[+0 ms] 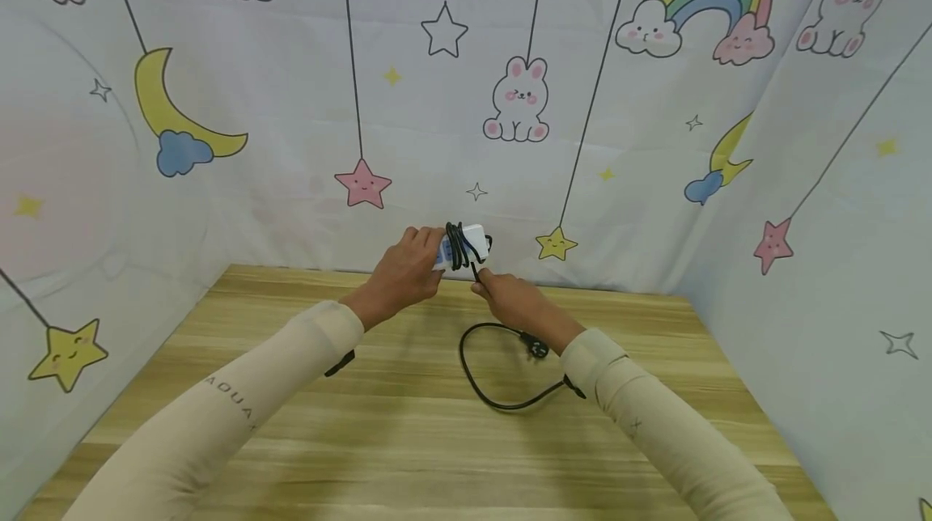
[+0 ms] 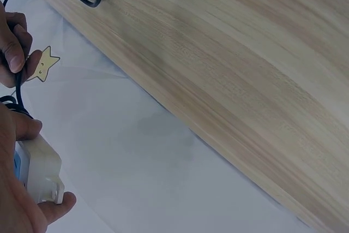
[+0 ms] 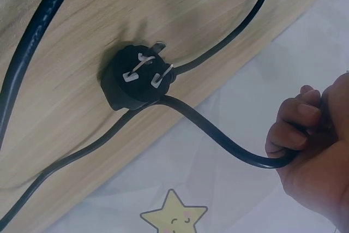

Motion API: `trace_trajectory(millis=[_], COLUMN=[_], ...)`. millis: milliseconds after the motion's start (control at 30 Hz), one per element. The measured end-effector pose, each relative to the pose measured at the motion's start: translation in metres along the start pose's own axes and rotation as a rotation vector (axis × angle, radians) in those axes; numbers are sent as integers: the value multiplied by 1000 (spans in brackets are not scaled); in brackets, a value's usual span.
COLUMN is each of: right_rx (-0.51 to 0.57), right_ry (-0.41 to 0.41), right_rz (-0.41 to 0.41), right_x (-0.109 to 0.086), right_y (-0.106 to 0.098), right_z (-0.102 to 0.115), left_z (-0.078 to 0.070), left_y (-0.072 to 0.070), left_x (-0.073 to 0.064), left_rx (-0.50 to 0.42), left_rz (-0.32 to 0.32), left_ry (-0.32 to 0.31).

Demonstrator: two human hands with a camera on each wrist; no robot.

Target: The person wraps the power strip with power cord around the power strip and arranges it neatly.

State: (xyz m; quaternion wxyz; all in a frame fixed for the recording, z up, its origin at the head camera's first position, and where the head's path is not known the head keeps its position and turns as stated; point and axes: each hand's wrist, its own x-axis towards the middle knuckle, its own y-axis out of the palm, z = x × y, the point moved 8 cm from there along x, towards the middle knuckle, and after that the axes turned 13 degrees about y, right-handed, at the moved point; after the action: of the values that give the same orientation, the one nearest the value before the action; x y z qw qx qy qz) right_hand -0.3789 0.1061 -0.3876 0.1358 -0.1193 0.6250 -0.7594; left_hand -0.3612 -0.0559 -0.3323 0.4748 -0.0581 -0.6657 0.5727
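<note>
A white power strip [image 1: 476, 241] with blue parts on its face is held up near the back edge of the table. Several turns of its black power cord [image 1: 457, 247] are wrapped around it. My left hand [image 1: 409, 266] grips the strip's left end, thumb and fingers around its body [image 2: 44, 170]. Just right of the strip, my right hand [image 1: 515, 298] holds the cord, its fingers [image 3: 294, 115] curled round it. From there the loose cord [image 3: 218, 135] runs down in a loop. Its black three-pin plug [image 3: 136, 77] hangs or lies close to the wood; I cannot tell which.
Beneath the hands is a wood-grain table [image 1: 408, 440]. A white cloth backdrop [image 1: 291, 100] printed with stars, rabbits and moons stands along the back and both sides. Both forearms wear pale sleeves [image 1: 218, 408].
</note>
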Motion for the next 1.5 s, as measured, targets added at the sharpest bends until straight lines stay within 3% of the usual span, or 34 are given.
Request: trace_trajectory(millis=[467,1033,1500], right_rx=[55,166,211], right_ry=[51,54,55], right_rz=[67,89,111], right_x=[-2,-5,-10], right_y=[4,6,13], right_z=[-7,-18,-25], left_z=[9,19,25], left_y=[1,-6,1], left_x=[0,2,-1], left_rx=[20,-14,6], left_rz=[8,-45,-17], left_ry=[-36,-65,-100])
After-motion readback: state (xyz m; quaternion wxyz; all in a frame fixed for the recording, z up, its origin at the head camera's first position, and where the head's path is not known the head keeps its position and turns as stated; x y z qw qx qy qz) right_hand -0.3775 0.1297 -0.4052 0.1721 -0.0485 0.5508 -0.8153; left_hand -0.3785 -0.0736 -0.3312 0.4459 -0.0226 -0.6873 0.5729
